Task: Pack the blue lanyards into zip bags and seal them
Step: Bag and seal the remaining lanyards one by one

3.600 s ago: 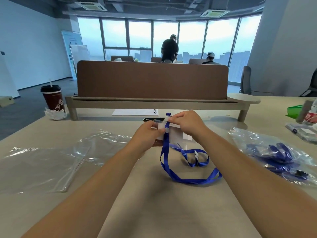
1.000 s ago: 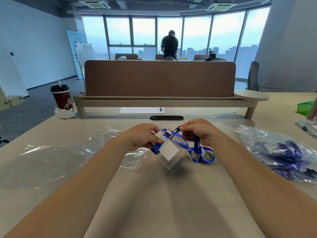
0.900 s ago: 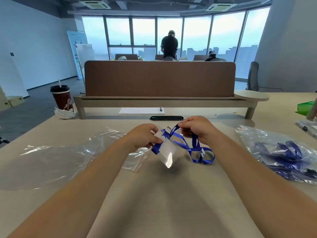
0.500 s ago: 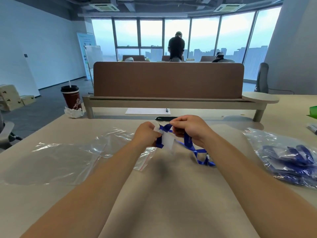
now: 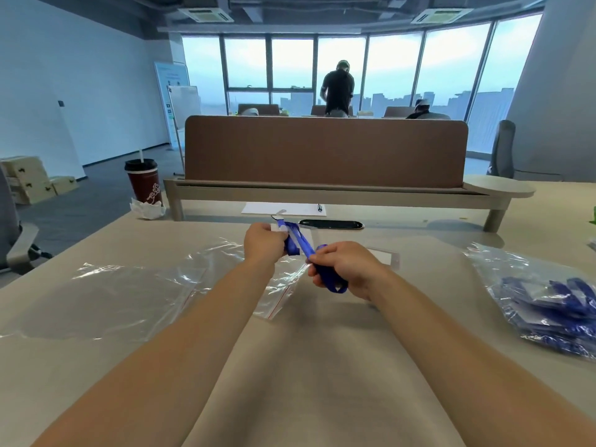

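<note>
Above the table [image 5: 322, 366], left hand [image 5: 263, 241], right hand [image 5: 346, 267] both gripping blue lanyard [image 5: 301, 245]

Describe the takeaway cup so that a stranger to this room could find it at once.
Find the long brown desk divider across the table and go to its left end. Beside it stands the cup: dark red, black lid, white straw, crumpled white paper at its foot, the only upright vessel in view.

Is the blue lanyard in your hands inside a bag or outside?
Outside. The left hand and right hand grip the blue lanyard bunched between them, above the table; a zip bag lies beneath.
</note>
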A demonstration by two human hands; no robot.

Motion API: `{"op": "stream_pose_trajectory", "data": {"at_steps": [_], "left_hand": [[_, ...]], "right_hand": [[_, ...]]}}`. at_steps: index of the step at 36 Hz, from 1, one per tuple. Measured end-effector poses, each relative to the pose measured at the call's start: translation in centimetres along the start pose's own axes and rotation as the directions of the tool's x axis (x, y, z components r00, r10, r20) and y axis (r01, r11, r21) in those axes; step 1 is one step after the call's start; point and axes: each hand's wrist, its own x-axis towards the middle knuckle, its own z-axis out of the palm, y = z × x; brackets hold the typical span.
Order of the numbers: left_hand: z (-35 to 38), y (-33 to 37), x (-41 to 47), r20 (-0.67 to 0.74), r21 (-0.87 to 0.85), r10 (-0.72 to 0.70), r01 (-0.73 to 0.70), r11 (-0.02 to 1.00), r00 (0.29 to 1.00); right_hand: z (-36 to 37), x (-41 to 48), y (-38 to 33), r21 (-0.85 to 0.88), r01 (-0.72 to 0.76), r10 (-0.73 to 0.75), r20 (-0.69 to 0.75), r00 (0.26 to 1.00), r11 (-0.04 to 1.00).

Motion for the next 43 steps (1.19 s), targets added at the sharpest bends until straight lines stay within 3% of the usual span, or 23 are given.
{"op": "stream_pose_trajectory", "data": {"at_steps": [4, 8, 13, 18, 25, 29, 37, 43], "left_hand": [[-0.1, 0.3, 0.3, 0.080, -0.182, -0.059, 0.073, 0.981, 0.995], [-0.6, 0.9, 0.2, 0.240, -0.250, -0.073, 0.134, 0.959, 0.968], [-1.6, 1.5, -0.8, 0.531, -0.044, -0.111, 0.159, 0.986, 0.840], [-2.1, 1.4, -1.2, 0.671, 0.123, -0.161, 0.105, 0.987, 0.724], [-1.7, 1.6, -1.8, 0.694, 0.323, -0.218, -0.026, 0.946, 0.686], [-1.3, 2.0, -2.3, 0.666, 0.429, -0.204, -0.144, 0.892, 0.718], [-1.5, 1.9, -2.9, 0.664, 0.416, -0.211, -0.120, 0.902, 0.718], [-1.3, 2.0, -2.7, 0.641, 0.468, -0.184, -0.189, 0.863, 0.745]], "right_hand": [[-0.3, 0.2, 1.0, -0.024, -0.103, 0.105, 0.101, 0.989, 0.994], [-1.3, 0.5, 1.9, -0.087, -0.171, 0.184, 0.173, 0.968, 0.981], [-3.3, 0.6, 2.6, -0.074, -0.203, 0.213, 0.185, 0.959, 0.976], [-5.0, 0.4, 2.2, -0.063, -0.180, 0.190, 0.245, 0.951, 0.982], [-5.6, 0.1, 0.7, -0.030, -0.184, 0.186, 0.237, 0.954, 0.983], [-5.5, 0.4, 0.2, -0.045, -0.190, 0.194, 0.168, 0.966, 0.981], [-4.6, 0.4, -0.7, -0.060, -0.170, 0.174, 0.065, 0.983, 0.984], [-4.0, 0.0, -0.9, -0.043, -0.187, 0.187, 0.009, 0.982, 0.982]]}}
